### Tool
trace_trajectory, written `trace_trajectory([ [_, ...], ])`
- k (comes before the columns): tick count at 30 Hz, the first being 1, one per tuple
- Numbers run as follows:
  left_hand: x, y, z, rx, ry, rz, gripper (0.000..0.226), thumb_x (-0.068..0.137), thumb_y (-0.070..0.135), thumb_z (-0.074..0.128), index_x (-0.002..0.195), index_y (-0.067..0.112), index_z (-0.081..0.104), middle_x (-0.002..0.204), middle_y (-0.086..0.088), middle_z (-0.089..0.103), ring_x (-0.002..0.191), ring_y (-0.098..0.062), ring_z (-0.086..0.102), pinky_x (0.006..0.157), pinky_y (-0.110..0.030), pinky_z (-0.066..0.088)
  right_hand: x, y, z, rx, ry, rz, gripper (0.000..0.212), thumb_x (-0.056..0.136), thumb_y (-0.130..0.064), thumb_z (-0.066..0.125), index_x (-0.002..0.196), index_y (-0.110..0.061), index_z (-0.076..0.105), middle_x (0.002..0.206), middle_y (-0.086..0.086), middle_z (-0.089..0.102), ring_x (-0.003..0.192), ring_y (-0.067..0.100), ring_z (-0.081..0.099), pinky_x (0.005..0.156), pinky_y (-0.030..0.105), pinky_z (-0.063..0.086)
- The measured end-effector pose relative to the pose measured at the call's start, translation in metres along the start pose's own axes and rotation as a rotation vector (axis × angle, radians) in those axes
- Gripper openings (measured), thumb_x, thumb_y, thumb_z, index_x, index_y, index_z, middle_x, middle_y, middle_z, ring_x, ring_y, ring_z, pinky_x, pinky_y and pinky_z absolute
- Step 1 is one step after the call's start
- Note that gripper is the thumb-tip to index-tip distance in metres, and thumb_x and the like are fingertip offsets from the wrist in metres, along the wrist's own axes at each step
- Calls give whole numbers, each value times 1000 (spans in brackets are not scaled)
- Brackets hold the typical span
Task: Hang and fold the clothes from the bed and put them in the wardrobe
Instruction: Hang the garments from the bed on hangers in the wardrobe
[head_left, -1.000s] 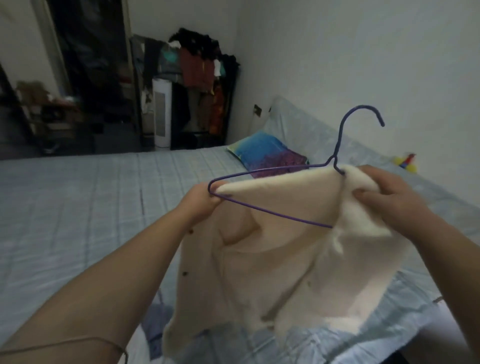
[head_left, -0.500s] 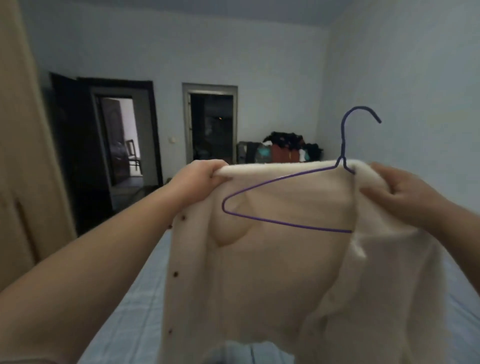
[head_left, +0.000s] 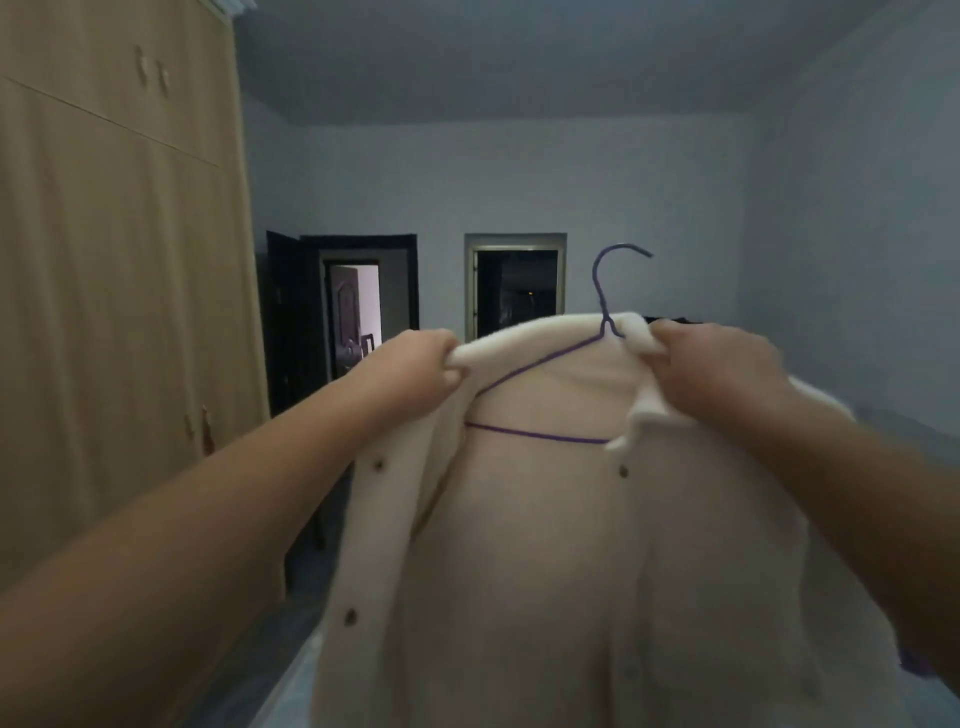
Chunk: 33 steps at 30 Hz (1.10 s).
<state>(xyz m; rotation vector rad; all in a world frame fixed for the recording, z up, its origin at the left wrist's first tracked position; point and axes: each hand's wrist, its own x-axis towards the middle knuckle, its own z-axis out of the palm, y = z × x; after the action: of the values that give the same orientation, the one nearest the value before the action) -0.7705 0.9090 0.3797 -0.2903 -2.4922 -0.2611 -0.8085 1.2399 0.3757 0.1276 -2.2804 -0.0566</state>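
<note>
A cream buttoned cardigan (head_left: 545, 545) hangs in front of me on a purple wire hanger (head_left: 602, 296), whose hook sticks up above the collar. My left hand (head_left: 410, 364) grips the cardigan's left shoulder edge. My right hand (head_left: 711, 369) grips the collar and right shoulder beside the hanger's neck. The tall beige wardrobe (head_left: 114, 291) stands at the left with its doors closed. The cardigan hides most of the bed; only a strip of its light sheet (head_left: 291, 691) shows at the bottom.
Two dark doorways (head_left: 363, 312) (head_left: 517, 291) open in the far wall. A plain wall runs along the right. The floor gap between wardrobe and bed is narrow and dark.
The view has tilted upward and swung left, bringing the wardrobe into sight. The cardigan on the hanger has been lifted off the bed, and my hands have shifted the shoulders further over the hanger.
</note>
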Motion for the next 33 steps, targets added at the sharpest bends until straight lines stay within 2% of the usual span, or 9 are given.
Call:
trace_trajectory([
  [3, -5, 11, -1, -34, -54, -62, 17, 94, 38, 52, 102, 23, 53, 89, 1, 61, 74, -15, 59, 63, -35, 52, 2, -23, 0, 131, -27, 26, 26, 92, -52, 30, 97, -33, 47, 94, 3, 67, 82, 31, 62, 66, 38, 45],
  [7, -17, 20, -2, -434, -318, -43, 29, 98, 53, 49, 107, 26, 55, 96, -4, 68, 80, -22, 69, 70, -43, 62, -7, -32, 3, 335, 4, 16, 30, 93, -56, 31, 104, -35, 48, 98, 4, 68, 85, 31, 61, 66, 37, 41],
  [11, -15, 15, 4, -202, -43, 153, 11, 94, 39, 59, 93, 29, 54, 94, 5, 58, 85, -15, 58, 83, -45, 54, -16, -22, -1, 513, 52, 5, 38, 94, -57, 38, 122, -36, 52, 107, 2, 68, 97, 30, 62, 72, 37, 42],
  [15, -11, 19, 13, -104, 296, 134, 55, 77, 56, 71, 115, 26, 45, 111, 7, 42, 102, -15, 39, 92, -37, 40, -17, -8, -10, 650, 46, -7, 40, 94, -54, 44, 127, -33, 55, 111, 0, 67, 101, 26, 60, 80, 38, 43],
  [18, -7, 27, 17, -109, 232, 173, 81, 73, 65, 67, 135, 27, 30, 129, 0, 44, 118, -21, 39, 105, -48, 35, -20, 1, -15, 696, 21, -50, 42, 90, -56, 46, 122, -32, 57, 102, -6, 63, 94, 21, 58, 79, 35, 39],
  [21, -6, 29, 24, -105, 114, 143, 65, 83, 64, 59, 132, 36, 26, 108, 1, 62, 95, -27, 62, 80, -44, 50, -24, 8, -16, 754, -57, -77, 34, 90, -55, 47, 117, -36, 55, 101, -6, 64, 90, 17, 59, 75, 34, 42],
  [24, -7, 21, 33, -144, 58, 123, 46, 89, 62, 50, 127, 42, 32, 105, 3, 67, 91, -26, 67, 80, -47, 55, -28, 17, -10, 744, -172, -115, 9, 97, -46, 50, 104, -49, 49, 96, -8, 62, 86, 13, 59, 67, 30, 41],
  [28, -4, 17, 35, -306, 46, 83, 32, 89, 61, 49, 117, 47, 45, 102, 9, 66, 89, -17, 64, 79, -44, 56, -36, 31, -3, 756, -311, -69, 19, 98, -44, 48, 99, -63, 47, 92, -25, 59, 81, -10, 56, 62, 18, 38],
  [33, 4, 20, 34, -416, 49, 90, 22, 92, 50, 57, 111, 40, 53, 98, 12, 65, 90, -11, 63, 80, -38, 55, -37, 45, -1, 901, -360, 1, 34, 84, -53, 46, 116, -62, 49, 114, -23, 61, 104, 3, 60, 78, 25, 48],
])
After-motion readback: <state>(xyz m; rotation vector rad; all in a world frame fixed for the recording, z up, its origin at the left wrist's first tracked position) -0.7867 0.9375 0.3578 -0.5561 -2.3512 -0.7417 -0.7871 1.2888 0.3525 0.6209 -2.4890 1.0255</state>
